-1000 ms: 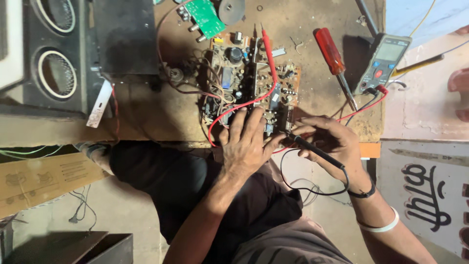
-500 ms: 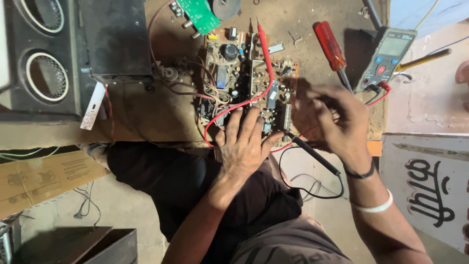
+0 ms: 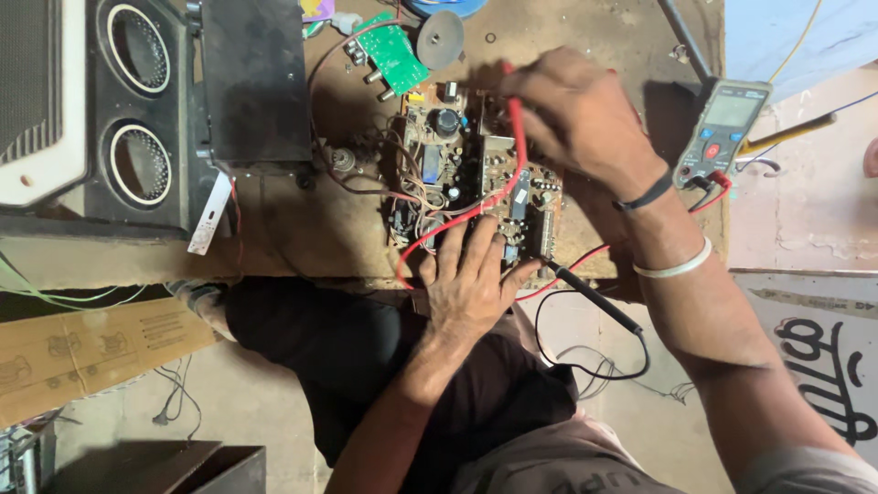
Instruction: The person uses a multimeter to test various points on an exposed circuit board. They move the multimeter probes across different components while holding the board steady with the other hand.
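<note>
1. I take the circuit board (image 3: pixel 476 183) as my landmark; it lies on the brown worktop (image 3: pixel 302 229), close to the near edge.
2. My left hand (image 3: pixel 471 284) rests flat on the near end of the board, fingers spread and open, and it grips nothing.
3. My right hand (image 3: pixel 572 114) is over the far right part of the board. Its fingers are closed around the red probe (image 3: pixel 518 128), which lies along the board and points toward its near end.
4. The red wire (image 3: pixel 439 229) runs from the probe across the board and makes a loop at its near left corner.
5. The black probe (image 3: pixel 590 297) lies just off the near right corner of the board, over the edge of the worktop, with its black cable hanging in a loop below. No hand touches it.
6. The multimeter (image 3: pixel 718 133) lies to the right of the board, beyond my right wrist, with red and black leads plugged in at its near end.
7. A small green board (image 3: pixel 393 55) lies beyond the far left corner of the circuit board, and a grey round disc (image 3: pixel 441 38) is just beside it.
8. A black speaker box (image 3: pixel 146 119) with two round cones stands well apart to the left of the board.
</note>
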